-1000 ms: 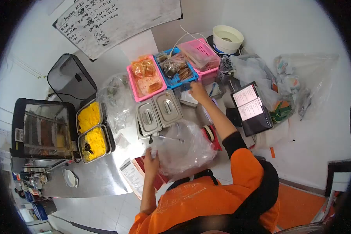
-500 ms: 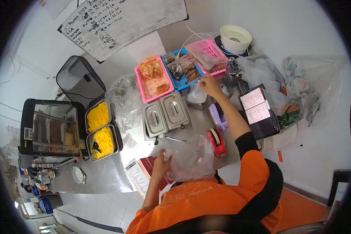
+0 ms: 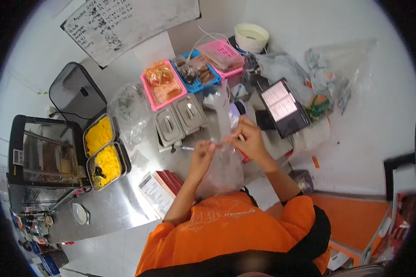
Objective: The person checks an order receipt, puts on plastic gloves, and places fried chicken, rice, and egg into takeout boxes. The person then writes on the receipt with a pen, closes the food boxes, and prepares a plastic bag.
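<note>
A clear plastic bag (image 3: 223, 173) hangs in front of my orange shirt, with a narrow strip of it rising above my hands. My left hand (image 3: 202, 158) pinches the bag from the left side, fingers closed. Close beside it, my right hand (image 3: 248, 138) is also closed on the bag, thumb and finger pressed together; the exact grip is partly blurred. Behind the bag stands a purple object (image 3: 239, 110), half covered. Two lidded steel containers (image 3: 189, 114) stand beyond my left hand.
Pink and blue baskets (image 3: 204, 85) of packets line the back. A tablet (image 3: 282, 107) stands at right. Leftward are trays of yellow food (image 3: 107, 159) and a glass-fronted cabinet (image 3: 48, 152). Printed sheets (image 3: 156, 194) lie at the front edge, near a white dish (image 3: 80, 213).
My right hand has come back from the baskets to meet my left hand at the bag. My left hand has risen, and part of the bag now stretches upward. The view has shifted.
</note>
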`<action>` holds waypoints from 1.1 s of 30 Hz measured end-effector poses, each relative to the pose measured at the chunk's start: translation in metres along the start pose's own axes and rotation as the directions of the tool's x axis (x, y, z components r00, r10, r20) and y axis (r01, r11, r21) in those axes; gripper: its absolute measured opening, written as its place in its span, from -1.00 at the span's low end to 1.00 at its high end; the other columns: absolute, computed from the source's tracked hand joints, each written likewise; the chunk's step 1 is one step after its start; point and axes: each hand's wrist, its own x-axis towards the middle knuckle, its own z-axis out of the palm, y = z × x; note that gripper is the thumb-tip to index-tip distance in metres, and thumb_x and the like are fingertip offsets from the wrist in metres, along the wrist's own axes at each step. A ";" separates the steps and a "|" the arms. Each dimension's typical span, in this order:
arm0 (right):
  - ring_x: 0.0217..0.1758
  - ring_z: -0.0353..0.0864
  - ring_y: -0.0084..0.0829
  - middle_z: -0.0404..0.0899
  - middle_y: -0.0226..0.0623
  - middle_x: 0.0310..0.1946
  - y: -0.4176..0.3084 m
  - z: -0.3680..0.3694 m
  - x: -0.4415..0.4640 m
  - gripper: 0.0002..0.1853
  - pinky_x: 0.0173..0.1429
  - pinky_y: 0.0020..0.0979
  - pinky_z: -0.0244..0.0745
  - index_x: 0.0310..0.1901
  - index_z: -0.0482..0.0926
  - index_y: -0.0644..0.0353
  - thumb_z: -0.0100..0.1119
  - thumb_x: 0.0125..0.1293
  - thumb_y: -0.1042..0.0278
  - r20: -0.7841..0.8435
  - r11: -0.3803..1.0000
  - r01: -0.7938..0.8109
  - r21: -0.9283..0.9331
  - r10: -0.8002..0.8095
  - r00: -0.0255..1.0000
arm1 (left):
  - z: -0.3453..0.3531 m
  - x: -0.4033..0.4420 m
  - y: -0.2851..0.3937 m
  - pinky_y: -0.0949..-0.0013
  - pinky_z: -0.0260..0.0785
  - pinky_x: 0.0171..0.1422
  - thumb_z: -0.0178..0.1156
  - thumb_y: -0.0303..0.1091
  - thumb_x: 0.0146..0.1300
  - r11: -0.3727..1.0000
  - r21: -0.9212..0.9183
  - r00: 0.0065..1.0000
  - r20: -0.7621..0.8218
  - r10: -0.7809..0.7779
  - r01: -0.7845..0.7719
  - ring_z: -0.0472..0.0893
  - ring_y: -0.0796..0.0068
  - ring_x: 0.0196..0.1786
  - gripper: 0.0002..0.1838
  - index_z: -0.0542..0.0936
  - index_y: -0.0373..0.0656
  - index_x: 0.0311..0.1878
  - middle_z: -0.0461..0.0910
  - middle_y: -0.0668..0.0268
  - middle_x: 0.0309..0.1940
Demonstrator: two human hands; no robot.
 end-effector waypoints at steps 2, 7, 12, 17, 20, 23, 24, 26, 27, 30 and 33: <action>-0.24 0.53 -0.39 0.48 -0.23 -0.21 -0.009 0.023 -0.037 -0.67 -0.23 -0.43 0.42 -0.51 0.44 0.24 0.52 -0.04 0.40 -0.070 0.987 0.127 -0.098 -0.134 0.988 | 0.012 -0.002 0.015 0.49 0.27 -0.07 0.21 -0.24 0.33 0.997 -0.063 0.998 0.026 0.048 -0.047 0.39 0.52 -0.09 -0.77 0.70 -0.21 -0.18 0.42 0.32 -0.19; -0.15 0.46 -0.50 0.42 -0.27 -0.23 -0.037 0.040 -0.085 -0.64 -0.11 -0.52 0.37 -0.52 0.34 0.25 0.44 0.08 0.43 -0.247 0.927 -0.190 0.324 0.277 0.929 | 0.006 -0.021 0.001 0.60 0.16 -0.41 0.16 -0.18 0.38 0.982 -0.109 0.988 0.005 0.154 -0.153 0.31 0.73 -0.38 -0.69 0.63 -0.25 -0.31 0.32 0.50 -0.21; -0.17 0.47 -0.50 0.43 -0.32 -0.24 -0.012 0.031 -0.124 -0.69 -0.11 -0.53 0.45 -0.44 0.25 0.21 0.27 0.20 0.55 -0.445 0.958 -0.198 0.208 0.273 0.853 | -0.007 -0.039 0.007 0.48 0.21 -0.07 0.16 -0.20 0.37 0.987 -0.070 0.990 -0.026 0.141 -0.142 0.36 0.48 -0.15 -0.70 0.68 -0.28 -0.29 0.43 0.33 -0.23; 0.01 0.54 -0.34 0.48 -0.28 -0.16 -0.025 -0.029 -0.125 -0.87 0.23 -0.26 0.47 -0.23 0.34 0.22 0.10 0.29 0.56 -0.406 0.574 -0.087 0.814 0.670 0.621 | -0.028 -0.055 0.005 0.45 0.25 -0.01 0.24 -0.23 0.30 0.964 0.104 0.969 -0.015 0.246 -0.243 0.38 0.42 -0.11 -0.73 0.65 -0.30 -0.23 0.44 0.28 -0.28; -0.02 0.57 -0.31 0.52 -0.26 -0.14 -0.010 -0.041 -0.083 -0.84 0.29 -0.19 0.46 -0.07 0.39 0.28 0.03 0.34 0.51 -0.410 0.390 0.187 0.902 0.637 0.653 | -0.046 -0.065 -0.001 0.42 0.27 -0.02 0.30 -0.24 0.24 0.954 0.213 0.975 -0.026 0.221 -0.211 0.41 0.38 -0.13 -0.72 0.62 -0.32 -0.22 0.45 0.24 -0.28; -0.09 0.59 -0.31 0.56 -0.28 -0.18 0.030 -0.028 -0.006 -0.77 0.23 -0.23 0.46 0.01 0.45 0.28 0.04 0.36 0.43 -0.519 0.524 0.253 0.813 0.456 0.723 | -0.048 -0.078 -0.017 0.39 0.30 -0.08 0.32 -0.24 0.22 0.979 0.174 0.985 -0.121 0.124 -0.102 0.43 0.35 -0.21 -0.70 0.59 -0.35 -0.27 0.44 0.21 -0.28; -0.11 0.59 -0.31 0.57 -0.30 -0.21 0.051 -0.013 0.027 -0.75 0.20 -0.26 0.46 0.03 0.47 0.28 0.05 0.36 0.40 -0.564 0.621 0.261 0.739 0.359 0.743 | -0.048 -0.080 -0.019 0.39 0.31 -0.08 0.33 -0.25 0.21 0.966 0.240 0.983 -0.136 0.127 -0.092 0.44 0.36 -0.22 -0.71 0.59 -0.35 -0.28 0.44 0.21 -0.27; -0.11 0.59 -0.34 0.58 -0.35 -0.25 0.089 0.027 0.092 -0.77 0.11 -0.38 0.42 -0.08 0.56 0.29 0.14 0.32 0.35 -0.574 0.934 -0.034 0.356 0.247 0.781 | -0.046 -0.083 -0.041 0.39 0.32 -0.09 0.34 -0.28 0.20 0.977 0.208 0.983 -0.169 0.076 -0.040 0.45 0.35 -0.22 -0.74 0.59 -0.33 -0.30 0.44 0.19 -0.24; -0.09 0.59 -0.34 0.63 -0.29 -0.25 0.143 0.049 0.124 -0.75 0.04 -0.43 0.39 -0.20 0.60 0.34 0.20 0.28 0.28 -0.471 0.977 -0.107 0.187 0.184 0.863 | -0.045 -0.080 -0.059 0.39 0.32 -0.08 0.35 -0.30 0.19 0.994 0.109 0.984 -0.176 0.019 0.001 0.45 0.34 -0.22 -0.76 0.60 -0.32 -0.30 0.45 0.18 -0.22; -0.04 0.59 -0.17 0.64 -0.09 -0.15 0.223 0.098 0.190 -0.67 0.04 -0.25 0.43 -0.17 0.60 0.34 0.26 0.23 0.19 -0.144 0.960 -0.243 -0.138 0.223 0.964 | -0.038 -0.078 -0.040 0.38 0.34 -0.06 0.35 -0.33 0.18 0.978 0.205 0.977 -0.211 0.018 0.026 0.46 0.29 -0.19 -0.80 0.63 -0.29 -0.28 0.44 0.18 -0.21; -0.03 0.58 -0.03 0.63 0.01 -0.10 0.250 0.107 0.198 -0.56 0.04 -0.10 0.44 -0.08 0.60 0.32 0.31 0.18 0.10 0.171 0.849 -0.268 -0.455 0.378 0.910 | -0.039 -0.074 -0.019 0.36 0.35 -0.02 0.34 -0.33 0.19 0.951 0.310 0.979 -0.199 0.053 0.011 0.47 0.25 -0.15 -0.81 0.64 -0.27 -0.24 0.44 0.16 -0.21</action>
